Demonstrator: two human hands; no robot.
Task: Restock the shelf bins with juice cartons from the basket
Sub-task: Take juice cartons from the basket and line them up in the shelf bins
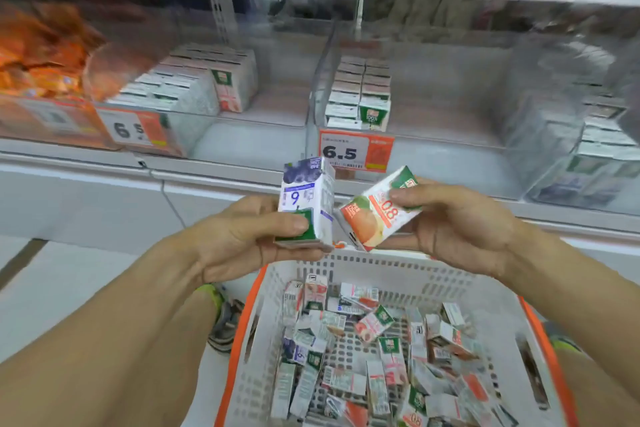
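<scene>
My left hand (242,236) grips a blueberry juice carton (306,198), held upright above the basket. My right hand (457,222) pinches an orange-and-peach carton (377,211), tilted, its lower corner almost touching the blueberry one. Below them stands a white basket with an orange rim (249,308), holding several loose juice cartons (374,357). Ahead, clear shelf bins hold rows of cartons: a left bin (183,87), a middle bin (360,97) and a right bin (595,146).
Orange snack packs (38,55) fill the bin at far left. Price tags reading 6.5 (355,151) hang on the shelf edge. The bins show bare floor beside their cartons. A shoe (225,322) stands on the pale floor left of the basket.
</scene>
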